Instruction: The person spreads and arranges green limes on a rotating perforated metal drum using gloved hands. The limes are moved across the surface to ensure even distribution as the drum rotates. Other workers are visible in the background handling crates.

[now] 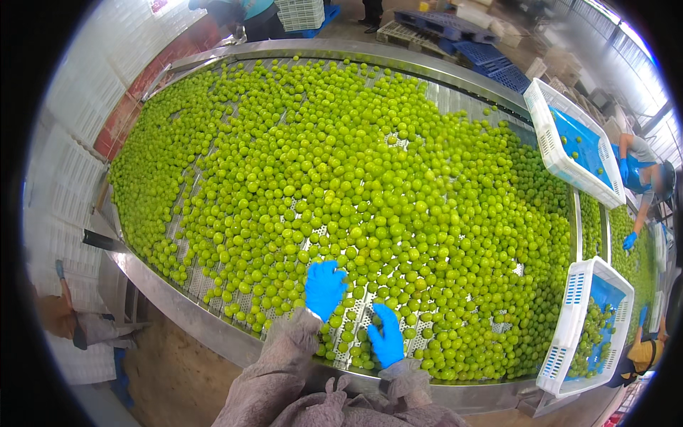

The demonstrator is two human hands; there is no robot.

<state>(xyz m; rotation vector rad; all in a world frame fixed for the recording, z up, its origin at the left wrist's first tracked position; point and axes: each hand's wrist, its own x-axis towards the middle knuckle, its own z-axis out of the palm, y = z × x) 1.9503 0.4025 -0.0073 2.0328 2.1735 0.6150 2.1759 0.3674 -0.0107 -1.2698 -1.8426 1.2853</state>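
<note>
Small round green fruit, plum-like, covers most of a perforated metal conveyor in front of me. My left hand, in a blue glove, rests palm down on the fruit near the conveyor's close edge. Its fingertips bend downward, and the back of the hand hides whatever is under it. To its right and closer to me is my right hand, also blue-gloved. Thumb and fingers stand apart there, with a darker fruit in the gap between them; no firm grip shows. Greyish loose sleeves cover both forearms.
Two white crates with blue liners sit at the right: one holds fruit, the other a few pieces. A metal rim borders the conveyor. Beyond the crates, blue-gloved co-workers stand; another person is at left. Pallets lie behind.
</note>
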